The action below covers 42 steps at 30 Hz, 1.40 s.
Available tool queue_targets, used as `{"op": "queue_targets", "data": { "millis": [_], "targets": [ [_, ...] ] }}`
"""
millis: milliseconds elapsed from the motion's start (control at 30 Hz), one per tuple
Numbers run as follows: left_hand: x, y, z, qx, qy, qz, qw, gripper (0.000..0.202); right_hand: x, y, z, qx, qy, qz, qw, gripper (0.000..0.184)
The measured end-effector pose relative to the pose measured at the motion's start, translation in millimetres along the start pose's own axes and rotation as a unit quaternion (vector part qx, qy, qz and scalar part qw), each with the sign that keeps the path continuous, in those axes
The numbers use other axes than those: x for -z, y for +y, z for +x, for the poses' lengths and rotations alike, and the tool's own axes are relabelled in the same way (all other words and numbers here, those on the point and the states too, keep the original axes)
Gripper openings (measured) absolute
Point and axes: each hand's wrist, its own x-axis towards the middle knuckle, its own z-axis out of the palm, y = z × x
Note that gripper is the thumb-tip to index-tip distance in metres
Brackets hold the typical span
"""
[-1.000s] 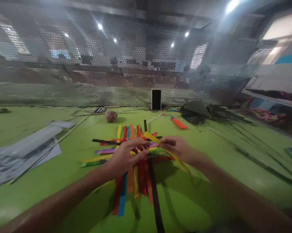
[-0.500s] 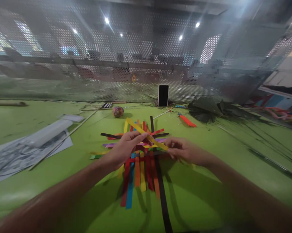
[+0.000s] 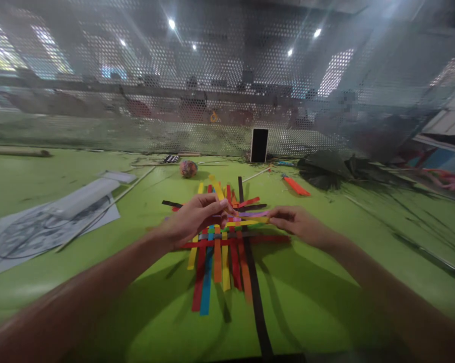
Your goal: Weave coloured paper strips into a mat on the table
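A woven mat of coloured paper strips (image 3: 223, 247) lies on the green table (image 3: 325, 292), with red, blue, orange, yellow and black strips running toward me and others crossing them. My left hand (image 3: 191, 219) is closed over the mat's far left part and pinches a yellow strip (image 3: 216, 187) that sticks up and away. My right hand (image 3: 297, 224) pinches the right end of a yellow cross strip (image 3: 250, 222) lying across the weave. Both hands are blurred by motion.
White printed paper sheets (image 3: 42, 227) lie at the left. A small multicoloured ball (image 3: 188, 168), a black phone standing upright (image 3: 259, 145), an orange strip (image 3: 296, 186) and dark green leaves (image 3: 325, 169) sit at the back. A perforated metal screen (image 3: 212, 91) closes the far side.
The yellow strip held slanting above the weave between both hands has come down; now one yellow strip lies across the mat at my right hand. The view has shifted a little.
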Motion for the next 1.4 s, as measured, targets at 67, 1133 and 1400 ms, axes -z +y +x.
{"op": "queue_targets", "data": {
  "millis": [67,1133,1400],
  "targets": [
    [4.5,0,3,-0.003,0.019,0.018,1.0,0.042,4,5,2,0.005,0.015,-0.018,1.0,0.039],
    [49.1,5,19,-0.075,0.008,0.353,0.933,0.058,-4,4,-1,0.094,0.227,-0.071,0.967,0.027],
    [56.9,23,4,-0.065,-0.04,0.362,0.929,0.055,-10,5,0,0.1,0.192,-0.061,0.974,0.027]
  ]
}}
